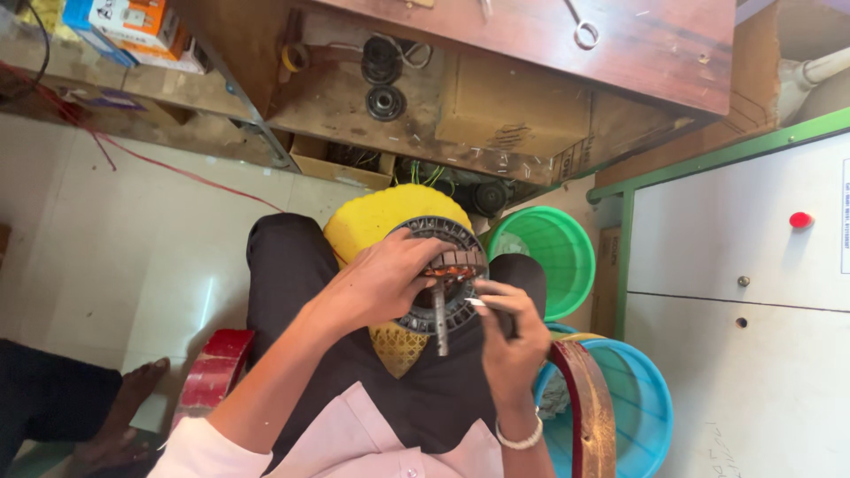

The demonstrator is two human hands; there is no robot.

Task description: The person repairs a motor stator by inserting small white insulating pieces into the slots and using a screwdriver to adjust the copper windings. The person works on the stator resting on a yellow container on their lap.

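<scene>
A round dark motor stator (443, 237) with copper windings and a metal shaft pointing toward me rests over my lap. My left hand (382, 281) lies across its face, fingers curled on the windings. My right hand (506, 336) sits just right of the shaft and pinches a small white strip against the stator's edge. A yellow plastic basket (376, 217) stands under and behind the stator.
A green basket (553, 248) and a blue tub (642, 412) stand to the right by a white cabinet (744, 265) with a red button. A wooden bench (531, 53) with bearings and boxes is ahead. Another person's bare foot (124, 416) is at lower left.
</scene>
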